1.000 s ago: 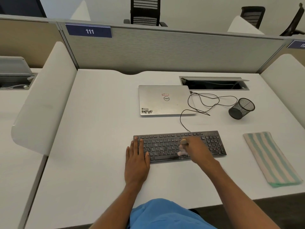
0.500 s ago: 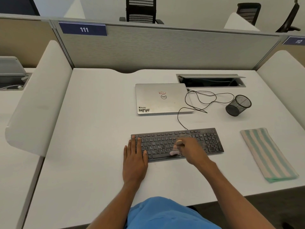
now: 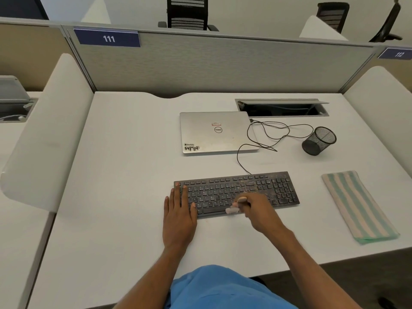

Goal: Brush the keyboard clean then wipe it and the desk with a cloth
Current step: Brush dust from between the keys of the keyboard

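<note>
Head view: a white worktop (image 3: 124, 197) is sitting inside a cubicle, a grey partition (image 3: 223, 63) is closing its far side, and a blue plate reading 111 (image 3: 107, 38) is hanging on that partition. Black office chairs (image 3: 187, 12) are standing beyond it. A shut silver laptop (image 3: 214, 132) is lying at the centre rear, with an open cable hatch (image 3: 282, 107) just behind and to its right. A black mesh cup (image 3: 318, 141) is sitting to the right of the laptop. A thin black cable (image 3: 267, 134) is looping between them and running to the far edge of the keyboard (image 3: 236, 188). The keyboard is lying near the person, its long axis running left to right, the right end sitting slightly farther away; pale specks are showing on its right half. The left hand (image 3: 178, 219) is resting flat, palm on the worktop, its fingers (image 3: 177, 195) straight and close together over the keyboard's left end. The right hand (image 3: 260, 212), blurred, is gripping a small brush (image 3: 236, 207) with curled fingers; the pale bristles are touching the keys of the near rows. A folded striped cloth (image 3: 359, 206) is lying apart, to the right of the keyboard, its long axis running from far left to near right.
</note>
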A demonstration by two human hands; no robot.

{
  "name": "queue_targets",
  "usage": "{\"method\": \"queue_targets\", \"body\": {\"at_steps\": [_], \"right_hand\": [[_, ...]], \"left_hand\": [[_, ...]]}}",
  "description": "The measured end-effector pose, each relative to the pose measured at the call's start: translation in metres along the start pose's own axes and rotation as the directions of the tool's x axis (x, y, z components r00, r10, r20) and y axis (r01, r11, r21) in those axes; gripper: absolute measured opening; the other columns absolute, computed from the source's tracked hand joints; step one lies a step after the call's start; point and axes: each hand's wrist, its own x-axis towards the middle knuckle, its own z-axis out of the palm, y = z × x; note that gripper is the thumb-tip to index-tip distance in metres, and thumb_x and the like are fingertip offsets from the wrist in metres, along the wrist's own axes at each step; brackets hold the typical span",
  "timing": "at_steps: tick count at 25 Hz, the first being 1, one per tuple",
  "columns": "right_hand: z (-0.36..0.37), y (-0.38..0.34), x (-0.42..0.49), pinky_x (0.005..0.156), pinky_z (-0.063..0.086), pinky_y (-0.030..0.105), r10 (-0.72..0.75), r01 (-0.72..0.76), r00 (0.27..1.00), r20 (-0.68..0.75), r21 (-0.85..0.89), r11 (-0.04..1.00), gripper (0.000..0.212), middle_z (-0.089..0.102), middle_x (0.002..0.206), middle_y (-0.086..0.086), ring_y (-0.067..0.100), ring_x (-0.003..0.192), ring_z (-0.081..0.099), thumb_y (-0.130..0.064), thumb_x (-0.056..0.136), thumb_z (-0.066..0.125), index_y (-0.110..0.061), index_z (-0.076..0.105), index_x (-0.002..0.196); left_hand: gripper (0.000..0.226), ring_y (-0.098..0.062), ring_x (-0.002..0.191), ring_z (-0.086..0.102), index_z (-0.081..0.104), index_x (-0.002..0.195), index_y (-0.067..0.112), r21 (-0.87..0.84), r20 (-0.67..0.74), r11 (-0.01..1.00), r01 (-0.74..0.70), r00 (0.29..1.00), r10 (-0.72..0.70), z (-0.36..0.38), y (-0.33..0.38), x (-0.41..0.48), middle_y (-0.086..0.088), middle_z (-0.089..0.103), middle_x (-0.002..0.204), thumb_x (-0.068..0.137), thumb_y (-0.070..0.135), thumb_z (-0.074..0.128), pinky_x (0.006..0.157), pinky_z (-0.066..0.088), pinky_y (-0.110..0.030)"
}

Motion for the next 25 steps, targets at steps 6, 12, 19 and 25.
{"method": "queue_targets", "body": {"at_steps": [6, 12, 19, 25], "right_hand": [[-0.027, 0.014, -0.001, 0.067, 0.055, 0.019, 0.074, -0.065, 0.984, -0.163, 0.061, 0.996, 0.023, 0.073, 0.090, 0.001, 0.006, 0.075, 0.075, -0.008, 0.103, 0.052, -0.003, 0.064, 0.084], [0.003, -0.007, -0.005, 0.054, 0.038, 0.005, -0.108, 0.096, 0.957, -0.269, -0.058, 0.994, 0.031, 0.051, 0.064, -0.001, -0.001, 0.052, 0.047, -0.008, 0.105, 0.049, 0.007, 0.053, 0.078], [-0.001, 0.020, 0.002, 0.050, 0.035, 0.028, -0.004, -0.034, 0.979, -0.205, -0.180, 0.983, 0.042, 0.060, 0.063, 0.002, 0.016, 0.053, 0.050, -0.027, 0.107, 0.047, -0.010, 0.054, 0.069], [0.010, 0.004, 0.008, 0.053, 0.035, 0.025, -0.095, 0.073, 0.962, -0.255, -0.093, 0.993, 0.035, 0.059, 0.064, 0.004, 0.004, 0.052, 0.047, -0.021, 0.106, 0.050, -0.005, 0.056, 0.075]], "left_hand": [[0.064, -0.022, 0.163, 0.015, 0.020, 0.169, 0.017, -0.009, 0.002, 1.000, 0.008, 1.000, -0.008, 0.002, 0.001, 0.000, -0.005, 0.009, 0.177, 0.110, 0.040, 0.028, 0.133, 0.011, -0.045], [0.065, -0.019, 0.164, 0.008, 0.016, 0.169, 0.018, 0.002, 0.010, 1.000, 0.005, 1.000, -0.005, 0.001, 0.000, 0.000, -0.002, 0.003, 0.178, 0.110, 0.041, 0.025, 0.133, 0.008, -0.043], [0.064, -0.021, 0.163, 0.011, 0.017, 0.169, 0.016, 0.014, 0.008, 1.000, 0.008, 1.000, -0.008, 0.001, 0.001, 0.000, -0.004, 0.007, 0.178, 0.110, 0.040, 0.028, 0.133, 0.010, -0.044], [0.064, -0.020, 0.163, 0.010, 0.017, 0.169, 0.017, 0.014, 0.008, 1.000, 0.008, 1.000, -0.008, 0.000, 0.002, -0.001, -0.003, 0.007, 0.178, 0.110, 0.040, 0.027, 0.133, 0.009, -0.043]]}}
